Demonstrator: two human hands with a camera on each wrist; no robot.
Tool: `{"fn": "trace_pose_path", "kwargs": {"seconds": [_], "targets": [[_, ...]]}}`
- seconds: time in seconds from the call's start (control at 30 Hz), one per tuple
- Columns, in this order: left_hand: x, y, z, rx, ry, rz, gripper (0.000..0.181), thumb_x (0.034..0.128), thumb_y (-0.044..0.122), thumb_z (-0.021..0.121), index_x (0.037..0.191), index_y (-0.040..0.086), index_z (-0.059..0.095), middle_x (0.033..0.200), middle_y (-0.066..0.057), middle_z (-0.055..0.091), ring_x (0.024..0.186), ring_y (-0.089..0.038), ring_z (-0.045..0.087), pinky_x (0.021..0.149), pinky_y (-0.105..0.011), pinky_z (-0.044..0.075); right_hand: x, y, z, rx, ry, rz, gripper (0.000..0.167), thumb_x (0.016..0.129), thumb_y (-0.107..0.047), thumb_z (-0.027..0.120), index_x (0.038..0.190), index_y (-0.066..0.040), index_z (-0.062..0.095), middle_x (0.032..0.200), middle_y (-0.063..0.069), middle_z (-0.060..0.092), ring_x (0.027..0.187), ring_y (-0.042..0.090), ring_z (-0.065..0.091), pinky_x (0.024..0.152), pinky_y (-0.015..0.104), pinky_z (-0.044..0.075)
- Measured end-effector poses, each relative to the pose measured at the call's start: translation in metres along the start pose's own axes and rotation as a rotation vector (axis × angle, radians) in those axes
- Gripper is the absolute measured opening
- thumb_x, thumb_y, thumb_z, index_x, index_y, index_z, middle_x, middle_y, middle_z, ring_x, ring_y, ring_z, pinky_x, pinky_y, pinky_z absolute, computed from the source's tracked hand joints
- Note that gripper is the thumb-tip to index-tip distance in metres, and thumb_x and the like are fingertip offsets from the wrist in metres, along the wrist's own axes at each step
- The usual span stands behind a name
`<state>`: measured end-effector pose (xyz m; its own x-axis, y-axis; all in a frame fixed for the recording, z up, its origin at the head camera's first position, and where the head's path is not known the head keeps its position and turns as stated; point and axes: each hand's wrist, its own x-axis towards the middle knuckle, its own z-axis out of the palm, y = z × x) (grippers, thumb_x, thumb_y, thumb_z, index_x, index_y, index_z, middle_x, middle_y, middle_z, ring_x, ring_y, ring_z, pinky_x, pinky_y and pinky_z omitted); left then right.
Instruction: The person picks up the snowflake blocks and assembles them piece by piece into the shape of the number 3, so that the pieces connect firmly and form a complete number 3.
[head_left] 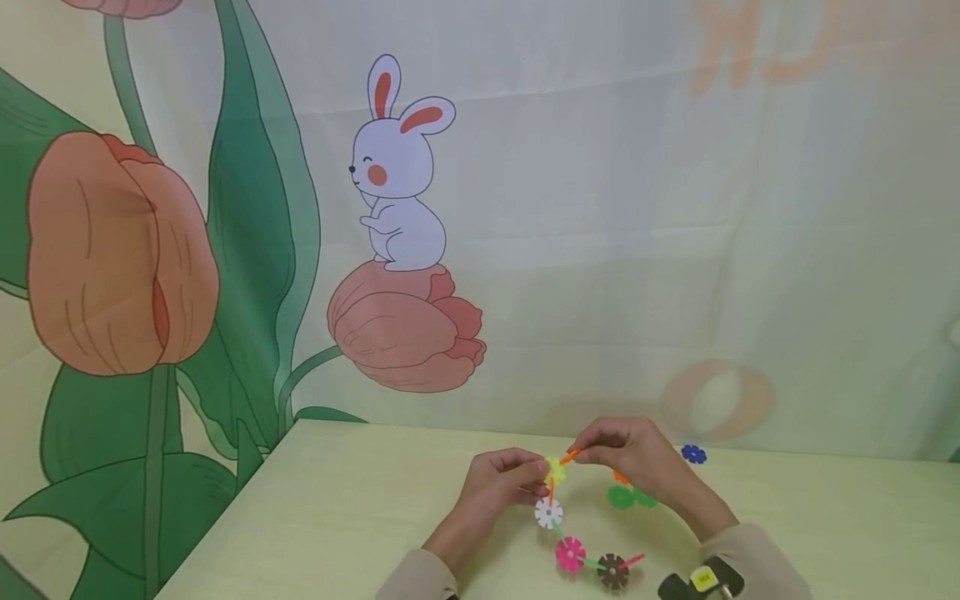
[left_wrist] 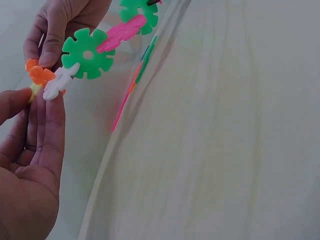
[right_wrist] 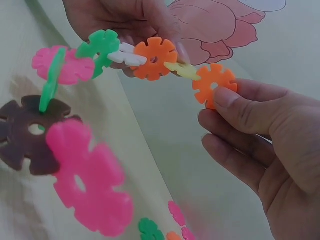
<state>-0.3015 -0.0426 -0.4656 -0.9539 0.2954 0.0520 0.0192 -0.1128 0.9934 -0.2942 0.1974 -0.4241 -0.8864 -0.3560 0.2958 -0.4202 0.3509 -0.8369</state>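
Two pinches meet, lower centre of the head view: your left hand [head_left: 495, 481] grips the yellow piece [head_left: 557, 472], your right hand [head_left: 637, 454] the end orange piece [right_wrist: 203, 89] (slots seemingly engaged); best press squarely.

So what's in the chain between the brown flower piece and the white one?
In the right wrist view, three: from the brown piece, a green piece, then a pink piece, then a second green piece before the white piece.
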Motion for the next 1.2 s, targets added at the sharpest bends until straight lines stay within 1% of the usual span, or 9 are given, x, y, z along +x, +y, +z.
{"fn": "trace_pose_path", "kwargs": {"seconds": [0.23,0.43,0.57,0.63,0.8,0.93,1.03,1.1,1.2], "targets": [[-0.002,0.000,0.000,-0.006,-0.012,0.004,0.021,0.0978,0.014,0.078,0.107,-0.005,0.077,0.086,-0.007,0.075,0.072,-0.014,0.071,0.072,-0.030,0.065,-0.001,-0.002,0.004,0.015,0.009,-0.016,0.003,0.096,-0.012,0.080,0.098,-0.012,0.081,0.098,0.003,0.078,0.097,0.018,0.075,0.087,0.031,0.060],[-0.002,0.000,0.000,-0.026,-0.022,-0.001,0.020,0.0967,0.010,0.078,0.107,-0.007,0.076,0.084,-0.007,0.075,0.071,-0.013,0.071,0.070,-0.028,0.064,0.001,-0.003,0.010,0.010,0.034,-0.090,0.006,0.093,-0.004,0.080,0.094,-0.010,0.081,0.094,0.006,0.078,0.090,0.017,0.077,0.083,0.030,0.063],[-0.003,0.000,-0.001,-0.028,-0.023,-0.001,0.020,0.0965,0.010,0.078,0.107,-0.007,0.076,0.084,-0.006,0.074,0.071,-0.014,0.071,0.070,-0.028,0.065,0.001,-0.002,0.015,0.007,0.050,-0.112,0.009,0.091,-0.001,0.081,0.093,-0.010,0.081,0.092,0.003,0.079,0.088,0.017,0.077,0.082,0.030,0.063],[-0.004,0.000,-0.001,-0.031,-0.022,0.001,0.020,0.0964,0.010,0.078,0.107,-0.007,0.076,0.084,-0.006,0.074,0.071,-0.013,0.071,0.070,-0.028,0.065,0.001,-0.002,0.016,0.006,0.051,-0.108,0.009,0.092,-0.002,0.081,0.093,-0.011,0.082,0.093,0.003,0.079,0.089,0.017,0.076,0.082,0.030,0.063],[-0.004,-0.001,-0.001,-0.043,-0.020,0.000,0.021,0.0968,0.012,0.077,0.107,-0.007,0.076,0.082,-0.006,0.073,0.070,-0.014,0.071,0.071,-0.029,0.065,0.001,-0.002,0.015,0.016,0.033,-0.102,0.007,0.093,-0.005,0.080,0.096,-0.011,0.081,0.096,0.010,0.078,0.091,0.018,0.077,0.083,0.031,0.063],[-0.003,-0.002,0.000,-0.044,-0.036,-0.006,0.021,0.0969,0.012,0.077,0.107,-0.006,0.076,0.084,-0.006,0.074,0.072,-0.015,0.072,0.074,-0.032,0.065,0.001,-0.004,0.013,0.022,0.006,-0.097,0.007,0.094,-0.005,0.079,0.100,-0.009,0.081,0.098,0.005,0.078,0.092,0.019,0.077,0.084,0.031,0.063],[-0.003,-0.002,0.001,-0.030,-0.049,-0.009,0.021,0.0973,0.013,0.076,0.108,-0.005,0.075,0.088,-0.006,0.074,0.074,-0.016,0.072,0.075,-0.034,0.066,0.001,-0.005,0.011,0.015,-0.012,-0.085,0.009,0.095,-0.006,0.079,0.103,-0.009,0.081,0.099,0.003,0.078,0.093,0.024,0.077,0.084,0.031,0.063],[-0.004,-0.002,0.001,-0.020,-0.053,-0.007,0.021,0.0977,0.013,0.076,0.109,-0.005,0.075,0.090,-0.006,0.075,0.074,-0.016,0.072,0.076,-0.036,0.066,0.001,-0.005,0.011,0.003,-0.020,-0.068,0.010,0.096,-0.008,0.079,0.106,-0.010,0.081,0.101,0.003,0.078,0.094,0.027,0.077,0.084,0.030,0.062],[-0.004,-0.002,0.002,-0.019,-0.056,-0.004,0.021,0.0979,0.012,0.076,0.109,-0.006,0.074,0.092,-0.006,0.074,0.075,-0.017,0.073,0.076,-0.037,0.066,0.001,-0.006,0.011,-0.017,-0.028,-0.056,0.013,0.097,-0.011,0.079,0.110,-0.010,0.080,0.105,0.004,0.078,0.096,0.027,0.076,0.084,0.029,0.062]]}}
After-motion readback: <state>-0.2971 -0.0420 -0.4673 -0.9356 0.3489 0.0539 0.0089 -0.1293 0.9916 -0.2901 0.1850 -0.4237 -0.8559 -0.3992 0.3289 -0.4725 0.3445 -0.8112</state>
